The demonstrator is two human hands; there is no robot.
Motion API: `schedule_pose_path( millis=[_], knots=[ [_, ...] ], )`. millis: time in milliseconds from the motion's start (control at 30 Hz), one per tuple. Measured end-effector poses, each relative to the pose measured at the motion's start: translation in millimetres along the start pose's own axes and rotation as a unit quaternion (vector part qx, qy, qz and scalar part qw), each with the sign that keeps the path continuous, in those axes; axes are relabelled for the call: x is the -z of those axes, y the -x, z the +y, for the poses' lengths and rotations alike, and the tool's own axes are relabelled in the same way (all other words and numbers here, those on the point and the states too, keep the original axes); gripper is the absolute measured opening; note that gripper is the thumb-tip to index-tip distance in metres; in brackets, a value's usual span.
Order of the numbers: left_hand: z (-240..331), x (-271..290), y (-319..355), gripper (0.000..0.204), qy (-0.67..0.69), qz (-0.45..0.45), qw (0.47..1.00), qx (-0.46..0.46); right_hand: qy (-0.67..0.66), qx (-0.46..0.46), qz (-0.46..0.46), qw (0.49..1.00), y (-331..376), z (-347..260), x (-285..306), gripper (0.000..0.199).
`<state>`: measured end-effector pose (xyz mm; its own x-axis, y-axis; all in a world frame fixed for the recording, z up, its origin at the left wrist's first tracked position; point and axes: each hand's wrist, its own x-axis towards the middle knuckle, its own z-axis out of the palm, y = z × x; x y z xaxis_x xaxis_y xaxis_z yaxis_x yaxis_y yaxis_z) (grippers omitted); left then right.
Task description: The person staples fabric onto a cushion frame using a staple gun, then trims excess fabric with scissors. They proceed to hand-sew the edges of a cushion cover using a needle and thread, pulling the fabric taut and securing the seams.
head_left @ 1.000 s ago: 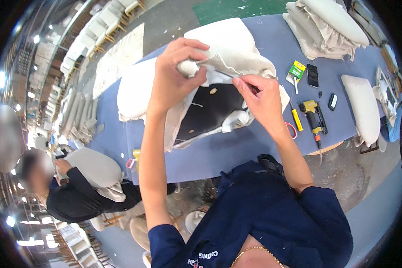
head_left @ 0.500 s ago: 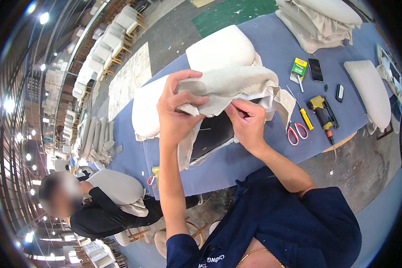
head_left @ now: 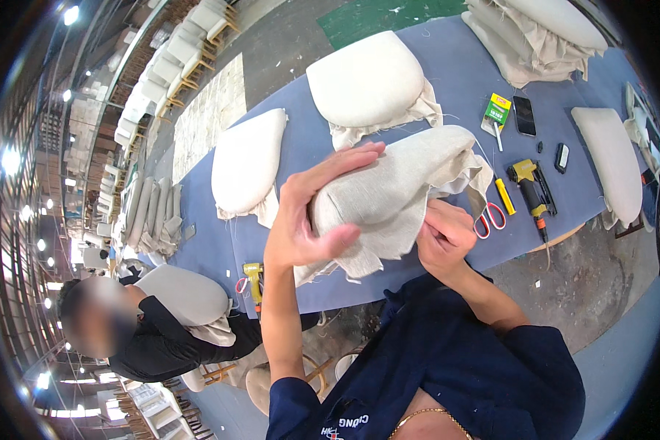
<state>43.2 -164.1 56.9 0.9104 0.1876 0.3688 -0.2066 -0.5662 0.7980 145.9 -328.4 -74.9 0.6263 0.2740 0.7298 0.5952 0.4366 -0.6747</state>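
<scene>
A beige fabric-covered chair seat cushion [head_left: 392, 176] is tilted up above the blue table, its loose fabric edge hanging toward me. My left hand [head_left: 301, 209] grips its left end, thumb on the near side and fingers over the top. At the lower right, my right hand [head_left: 446, 233] is closed with its fingers curled on the hanging fabric edge; the fingertips are partly hidden. Just right of that hand lie red-handled scissors [head_left: 496, 214], partly covered by fabric, and a yellow-handled screwdriver [head_left: 504, 196].
Two cushions, one at the left [head_left: 248, 165] and one farther back [head_left: 367, 81], lie on the blue table [head_left: 293, 95]. A yellow staple gun [head_left: 532, 187], phone [head_left: 523, 116] and green-yellow box [head_left: 496, 110] lie right. A co-worker [head_left: 172, 345] sits left, holding another cushion [head_left: 187, 293].
The cushion has turned so its covered outer face shows and its dark underside is hidden. My left hand has shifted around its end; my right hand has moved right and toward me.
</scene>
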Motion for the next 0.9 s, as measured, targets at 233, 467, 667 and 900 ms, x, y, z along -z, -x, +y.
schedule_pose_path(
  millis=[233, 467, 667, 900],
  knots=[
    [-4.7, -15.5, 8.5, 0.075, -0.02, -0.034, 0.998, -0.04, 0.022, -0.004, -0.062, 0.998, -11.4, -22.5, 14.2, 0.015],
    [-0.6, -22.5, 24.5, 0.073, -0.02, 0.005, 0.999, -0.039, 0.076, 0.028, -0.176, 0.981, -35.7, -44.1, 28.2, 0.023],
    [2.7, -27.0, 32.3, 0.069, -0.045, 0.013, 0.997, -0.055, 0.094, 0.065, -0.245, 0.963, -47.9, -51.7, 31.0, 0.03],
    [13.1, -37.6, 49.0, 0.07, -0.075, 0.067, 0.994, -0.042, 0.032, 0.096, -0.264, 0.959, -49.4, -33.4, 30.6, 0.029]
  ],
)
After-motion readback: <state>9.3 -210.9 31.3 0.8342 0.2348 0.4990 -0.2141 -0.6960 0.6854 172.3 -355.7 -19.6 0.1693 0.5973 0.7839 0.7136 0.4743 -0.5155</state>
